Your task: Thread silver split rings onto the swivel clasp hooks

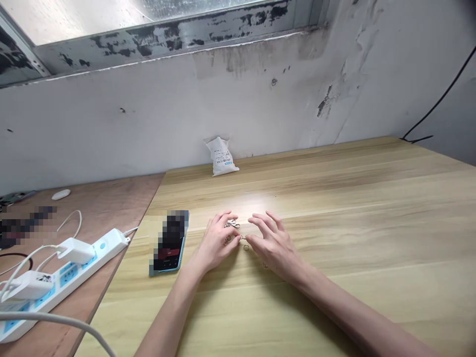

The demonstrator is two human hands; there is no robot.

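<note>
My left hand (217, 243) rests on the light wooden table (334, 208), fingers curled around a small bunch of metal rings and clasps (232, 224). My right hand (273, 243) lies close beside it, thumb and forefinger pinched at the same little metal pieces. A single small ring (246, 247) lies on the table between the two hands. Another tiny ring (265, 265) sits under my right palm's edge.
A phone in a blue case (169, 245) lies left of my left hand. A white power strip (63, 277) with plugged chargers sits on the darker board at left. A small white bag (222, 156) leans against the wall. A black cable (439, 101) runs down the right wall.
</note>
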